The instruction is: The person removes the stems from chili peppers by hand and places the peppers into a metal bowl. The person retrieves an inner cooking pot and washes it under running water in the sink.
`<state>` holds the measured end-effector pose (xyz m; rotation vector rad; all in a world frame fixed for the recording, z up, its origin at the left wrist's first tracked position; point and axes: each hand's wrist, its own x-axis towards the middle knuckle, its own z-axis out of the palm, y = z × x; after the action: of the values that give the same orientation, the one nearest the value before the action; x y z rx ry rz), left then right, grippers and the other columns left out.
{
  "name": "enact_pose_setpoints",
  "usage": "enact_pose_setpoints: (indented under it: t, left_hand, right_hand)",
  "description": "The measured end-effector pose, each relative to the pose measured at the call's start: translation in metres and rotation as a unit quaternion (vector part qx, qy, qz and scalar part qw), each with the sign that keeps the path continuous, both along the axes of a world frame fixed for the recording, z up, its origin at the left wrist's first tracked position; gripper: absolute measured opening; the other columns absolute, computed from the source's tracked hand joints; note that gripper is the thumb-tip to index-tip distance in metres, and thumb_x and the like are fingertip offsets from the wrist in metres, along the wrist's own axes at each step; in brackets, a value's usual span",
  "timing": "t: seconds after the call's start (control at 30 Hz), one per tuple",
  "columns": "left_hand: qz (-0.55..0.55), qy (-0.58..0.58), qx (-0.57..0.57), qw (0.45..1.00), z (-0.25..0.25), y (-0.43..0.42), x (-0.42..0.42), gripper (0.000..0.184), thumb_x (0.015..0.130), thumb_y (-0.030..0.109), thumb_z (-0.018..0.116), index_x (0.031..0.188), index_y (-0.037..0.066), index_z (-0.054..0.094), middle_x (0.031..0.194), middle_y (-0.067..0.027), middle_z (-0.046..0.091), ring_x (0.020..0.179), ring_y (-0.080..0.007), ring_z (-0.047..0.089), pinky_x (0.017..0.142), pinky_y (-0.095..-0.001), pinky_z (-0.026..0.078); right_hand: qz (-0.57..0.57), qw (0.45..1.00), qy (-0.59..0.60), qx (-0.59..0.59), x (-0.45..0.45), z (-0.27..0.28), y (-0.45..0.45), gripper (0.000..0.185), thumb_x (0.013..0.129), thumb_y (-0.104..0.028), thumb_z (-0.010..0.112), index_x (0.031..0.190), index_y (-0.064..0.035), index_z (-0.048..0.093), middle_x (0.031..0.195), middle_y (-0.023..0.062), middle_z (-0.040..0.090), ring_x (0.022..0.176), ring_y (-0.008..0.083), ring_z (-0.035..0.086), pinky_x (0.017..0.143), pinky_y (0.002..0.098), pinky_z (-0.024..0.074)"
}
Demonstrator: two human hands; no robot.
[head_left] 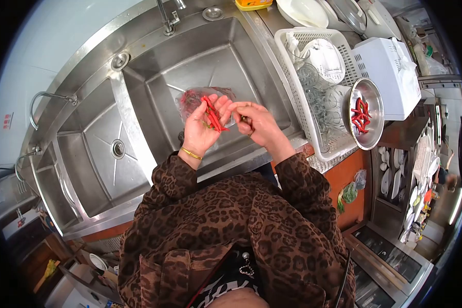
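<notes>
Several slim red chilies (pixel 214 115) lie across the palm and fingers of my left hand (pixel 196 131), which is cupped around them above the sink. Close beside it, my right hand (pixel 259 126) has its fingers curled in. A small dark-green piece (pixel 246 120), like a chili stem, shows between those fingers. Behind and below my left hand, a clear plastic bag (pixel 190 101) with more red contents sits in the right basin; my hands hide part of it.
A steel bowl (pixel 379 115) of red chilies rests at the right edge of a white basket (pixel 313 131) holding glasses. The left basin (pixel 95 169) lies beyond the metal divider (pixel 133 128). A faucet (pixel 168 23) rises behind the right basin.
</notes>
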<state>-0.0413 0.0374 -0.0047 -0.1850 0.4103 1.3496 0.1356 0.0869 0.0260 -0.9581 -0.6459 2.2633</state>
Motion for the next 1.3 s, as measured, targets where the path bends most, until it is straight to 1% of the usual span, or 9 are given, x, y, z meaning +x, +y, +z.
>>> enact_pose_setpoints:
  t: [0.1, 0.13, 0.23, 0.57, 0.77, 0.83, 0.9, 1.07, 1.3]
  left_hand:
    - [0.005, -0.005, 0.029, 1.0, -0.004, 0.0, 0.003, 0.028, 0.102, 0.022, 0.047, 0.12, 0.004, 0.057, 0.121, -0.0178, 0.064, 0.113, -0.0317, 0.061, 0.094, -0.0397, 0.051]
    - [0.008, 0.005, 0.02, 1.0, -0.004, 0.0, 0.006, 0.028, 0.102, 0.023, 0.047, 0.119, 0.004, 0.058, 0.12, -0.0171, 0.065, 0.114, -0.0314, 0.061, 0.095, -0.0399, 0.05]
    - [0.015, 0.037, -0.004, 0.999, -0.003, 0.001, 0.013, 0.027, 0.102, 0.026, 0.046, 0.116, 0.006, 0.059, 0.117, -0.0151, 0.066, 0.116, -0.0304, 0.06, 0.098, -0.0408, 0.048]
    - [0.042, -0.018, -0.016, 0.999, -0.019, -0.006, 0.009, 0.025, 0.103, 0.027, 0.045, 0.106, 0.008, 0.062, 0.114, -0.013, 0.068, 0.118, -0.0292, 0.059, 0.099, -0.0409, 0.047]
    - [0.075, 0.006, -0.035, 0.997, -0.007, -0.005, 0.013, 0.024, 0.103, 0.027, 0.047, 0.105, 0.009, 0.062, 0.108, -0.011, 0.068, 0.102, -0.0255, 0.065, 0.086, -0.0366, 0.053]
    - [0.057, 0.0, -0.033, 0.998, -0.021, -0.006, 0.006, 0.022, 0.102, 0.025, 0.048, 0.103, 0.008, 0.062, 0.102, -0.0099, 0.068, 0.092, -0.0222, 0.065, 0.077, -0.0327, 0.052]
    - [0.035, -0.007, -0.033, 0.999, -0.034, -0.008, 0.002, 0.02, 0.102, 0.023, 0.05, 0.102, 0.008, 0.062, 0.097, -0.0088, 0.068, 0.082, -0.0189, 0.064, 0.069, -0.0288, 0.052]
    - [-0.004, 0.12, -0.07, 0.99, -0.014, -0.004, 0.0, 0.01, 0.099, 0.014, 0.056, 0.1, 0.006, 0.061, 0.087, -0.0069, 0.065, 0.061, -0.0109, 0.053, 0.054, -0.0232, 0.043]
    - [-0.065, 0.151, -0.011, 0.986, -0.018, -0.007, -0.007, 0.004, 0.095, 0.006, 0.059, 0.099, 0.005, 0.06, 0.077, -0.0038, 0.059, 0.054, -0.0072, 0.043, 0.048, -0.0207, 0.036]
  right_hand:
    - [0.046, 0.992, -0.106, 0.051, -0.014, -0.002, -0.006, 0.016, 0.09, -0.017, 0.06, 0.093, -0.0021, 0.064, 0.079, 0.0079, 0.063, 0.051, 0.0113, 0.043, 0.048, 0.023, 0.0332]
    - [0.059, 0.968, -0.194, 0.148, -0.021, -0.003, -0.01, 0.016, 0.09, -0.018, 0.061, 0.093, -0.0023, 0.063, 0.079, 0.008, 0.063, 0.053, 0.0126, 0.045, 0.05, 0.0242, 0.0354]
    - [0.093, 0.794, -0.432, 0.418, -0.037, -0.005, -0.016, 0.018, 0.087, -0.02, 0.063, 0.092, -0.0029, 0.063, 0.081, 0.0086, 0.064, 0.058, 0.0164, 0.051, 0.055, 0.0281, 0.042]
    - [0.193, 0.776, -0.421, 0.43, -0.041, -0.012, -0.014, 0.018, 0.081, -0.021, 0.066, 0.09, -0.0052, 0.062, 0.079, 0.0104, 0.065, 0.071, 0.0259, 0.06, 0.064, 0.036, 0.0488]
    - [0.19, 0.821, -0.36, 0.401, -0.042, -0.019, -0.003, 0.013, 0.084, -0.013, 0.067, 0.093, -0.004, 0.063, 0.08, 0.0044, 0.064, 0.066, 0.0141, 0.057, 0.059, 0.0261, 0.0455]
    - [0.09, 0.925, -0.266, 0.256, -0.047, -0.015, -0.002, 0.012, 0.086, -0.012, 0.065, 0.096, -0.0048, 0.063, 0.079, 0.004, 0.063, 0.064, 0.0112, 0.055, 0.056, 0.0224, 0.0429]
    - [-0.016, 0.983, -0.159, 0.094, -0.049, -0.011, -0.003, 0.011, 0.088, -0.011, 0.063, 0.098, -0.0055, 0.062, 0.079, 0.0035, 0.062, 0.062, 0.0083, 0.052, 0.053, 0.0187, 0.0402]
    - [-0.073, 0.986, -0.111, 0.104, -0.046, -0.009, -0.003, 0.012, 0.091, -0.01, 0.062, 0.101, -0.0048, 0.062, 0.078, 0.0036, 0.061, 0.057, 0.0043, 0.046, 0.05, 0.0146, 0.034]
    - [-0.058, 0.983, -0.15, 0.084, -0.036, -0.016, 0.0, 0.007, 0.09, -0.007, 0.062, 0.095, -0.0028, 0.063, 0.072, 0.0009, 0.057, 0.055, 0.0034, 0.042, 0.048, 0.0152, 0.0312]
